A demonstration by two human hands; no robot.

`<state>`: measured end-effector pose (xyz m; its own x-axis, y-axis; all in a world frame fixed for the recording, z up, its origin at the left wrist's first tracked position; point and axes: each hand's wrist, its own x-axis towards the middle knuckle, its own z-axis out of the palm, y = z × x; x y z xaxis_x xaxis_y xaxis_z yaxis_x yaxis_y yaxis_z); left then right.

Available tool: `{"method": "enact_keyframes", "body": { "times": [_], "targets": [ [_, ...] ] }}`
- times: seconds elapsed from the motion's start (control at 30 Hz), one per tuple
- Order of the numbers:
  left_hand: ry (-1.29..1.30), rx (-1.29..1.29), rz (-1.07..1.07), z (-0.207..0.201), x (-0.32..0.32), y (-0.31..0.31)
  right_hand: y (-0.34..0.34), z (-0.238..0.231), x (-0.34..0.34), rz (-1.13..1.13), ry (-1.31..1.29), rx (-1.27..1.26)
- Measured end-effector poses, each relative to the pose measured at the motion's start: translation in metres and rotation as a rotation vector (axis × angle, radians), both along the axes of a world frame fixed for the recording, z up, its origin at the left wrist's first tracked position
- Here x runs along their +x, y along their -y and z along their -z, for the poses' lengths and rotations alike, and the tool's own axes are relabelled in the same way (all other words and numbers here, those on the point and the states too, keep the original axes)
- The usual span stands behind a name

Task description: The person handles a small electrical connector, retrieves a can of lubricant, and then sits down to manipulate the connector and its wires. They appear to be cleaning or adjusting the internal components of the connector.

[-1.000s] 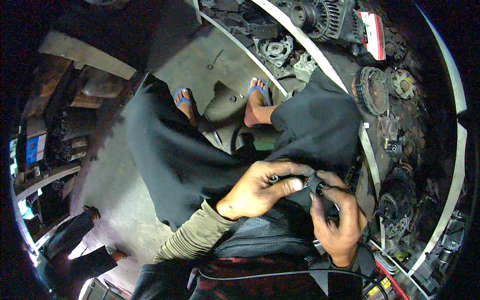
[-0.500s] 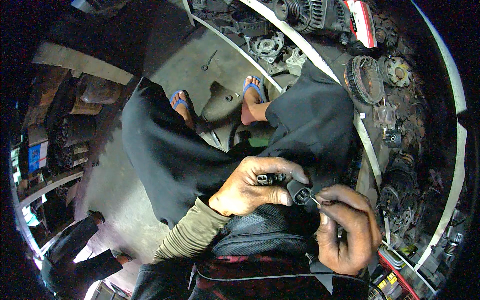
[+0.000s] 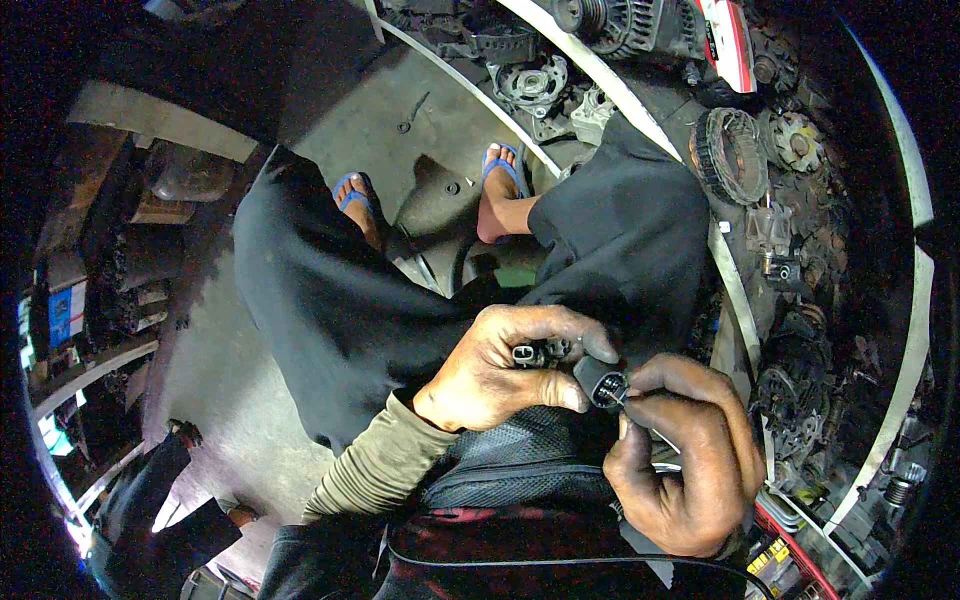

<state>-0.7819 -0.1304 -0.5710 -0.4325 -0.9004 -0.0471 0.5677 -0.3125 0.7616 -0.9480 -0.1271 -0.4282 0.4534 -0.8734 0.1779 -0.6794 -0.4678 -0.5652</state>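
The person sat on a grey concrete floor (image 3: pixel 250 370) with both knees spread wide, in dark trousers (image 3: pixel 330 300) and blue sandals (image 3: pixel 350 190). To the right a long white rail (image 3: pixel 735 300) curved past a heap of old generator parts (image 3: pixel 730 155), dark and oily.

Both hands were held close in front of the body, above a black mesh bag (image 3: pixel 520 465) in the lap. The left hand (image 3: pixel 500 370) was closed around a bundle of small black plugs (image 3: pixel 530 353); its thumb and forefinger pinched one round black plug (image 3: pixel 603 383) which stuck out to the right. The open end of this plug faced the right hand (image 3: pixel 685 460), so its long axis lay more or less from left to right, between the two hands.

The right hand was just beside it, the fingers folded together on a thin metal pin (image 3: pixel 625 393). The tip of the pin seemed to touch the mouth of the round plug, but I could not tell if it was inside. The right hand was the nearer one to that opening.
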Motion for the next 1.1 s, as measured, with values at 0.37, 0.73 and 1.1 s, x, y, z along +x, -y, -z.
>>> {"method": "enact_keyframes", "body": {
  "times": [0.37, 0.73, 1.1],
  "targets": [
    [0.084, -0.052, -0.015, -0.0002, 0.0016, 0.0011, 0.0032, -0.0038, 0.0041, -0.045, -0.112, -0.026],
    [0.054, -0.026, 0.027, 0.0011, 0.0036, 0.0004, 0.0056, -0.0048, 0.0024, -0.076, -0.151, -0.058],
    [0.084, -0.061, 0.014, 0.0011, 0.0048, 0.0007, 0.0075, -0.003, 0.0037, -0.096, -0.133, -0.053]
  ]
}}
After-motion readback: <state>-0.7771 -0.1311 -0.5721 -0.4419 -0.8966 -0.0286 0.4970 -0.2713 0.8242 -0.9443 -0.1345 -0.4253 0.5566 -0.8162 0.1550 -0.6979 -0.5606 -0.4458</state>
